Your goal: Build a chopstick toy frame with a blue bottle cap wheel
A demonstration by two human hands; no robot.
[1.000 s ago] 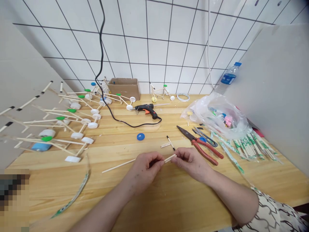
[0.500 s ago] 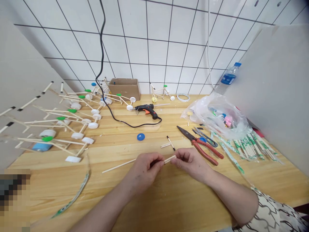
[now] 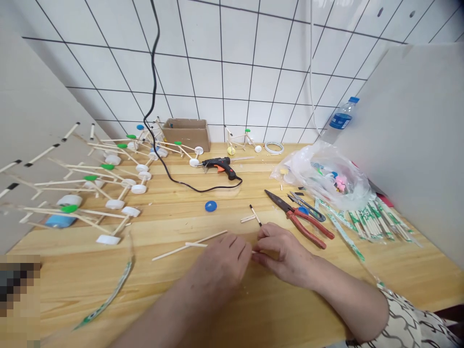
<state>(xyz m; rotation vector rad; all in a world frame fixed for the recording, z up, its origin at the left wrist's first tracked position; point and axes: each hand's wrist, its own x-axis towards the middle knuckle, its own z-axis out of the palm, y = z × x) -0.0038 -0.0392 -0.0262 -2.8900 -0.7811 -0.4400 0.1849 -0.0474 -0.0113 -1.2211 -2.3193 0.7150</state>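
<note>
Both my hands are down on the wooden table (image 3: 232, 309), close together near its front middle. My left hand (image 3: 220, 267) is closed over a thin wooden stick (image 3: 196, 244) whose free end pokes out to the left. My right hand (image 3: 280, 254) pinches the same stick's other end, fingertips meeting the left hand's. A longer bare stick (image 3: 181, 249) lies on the table just left of the hands, crossing under the held one. Two short stick pieces (image 3: 252, 216), one with a black tip, lie just beyond my right hand.
Red-handled pliers (image 3: 302, 220) and small scissors (image 3: 308, 206) lie to the right, by a plastic bag (image 3: 326, 174) and wrapped chopsticks (image 3: 377, 220). A glue gun (image 3: 219, 166) and blue cap (image 3: 210, 206) sit ahead. Stick-and-cap models (image 3: 108, 179) fill the left; box (image 3: 186, 133), bottle (image 3: 340, 118) behind.
Both hands dropped from just above the table onto it. The stick, earlier showing between the fingertips and angled to the right, now sticks out to the left of my left hand.
</note>
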